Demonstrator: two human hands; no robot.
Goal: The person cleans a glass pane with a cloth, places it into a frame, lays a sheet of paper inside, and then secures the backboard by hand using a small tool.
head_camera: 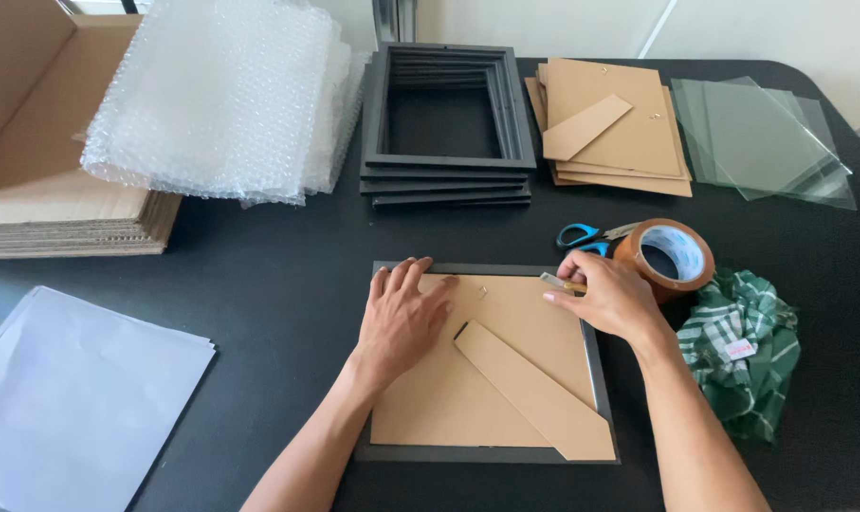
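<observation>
Seen from above, on a black table [259,275]: a dark picture frame [596,365] lying face down near the front edge, with a brown backing board [449,398] set inside it and a long brown stand flap [534,389] lying diagonally on the board.

Left hand [402,318]: flat and open, fingers spread a little, pressing on the upper left part of the backing board, fingertips close to the top edge of the frame. Holding nothing.

Right hand [610,299]: curled at the upper right corner of the frame, fingers closed on a small thin tool [558,282] with a light tip, pointing left along the top edge of the board. Exact kind of tool hard to tell.

Just behind the right hand: a roll of brown tape [672,256], and blue-handled scissors [586,237] partly hidden by it. To the right of the hand, touching the tape roll: a crumpled green checked cloth [748,356].

Further back: a stack of empty dark frames [444,166], then a pile of brown backing boards [620,133], then clear glass panes [762,142] at the far right. At the back left: a heap of bubble wrap [221,95] resting on flat cardboard sheets [70,223]. At the front left: white paper sheets [70,398].
</observation>
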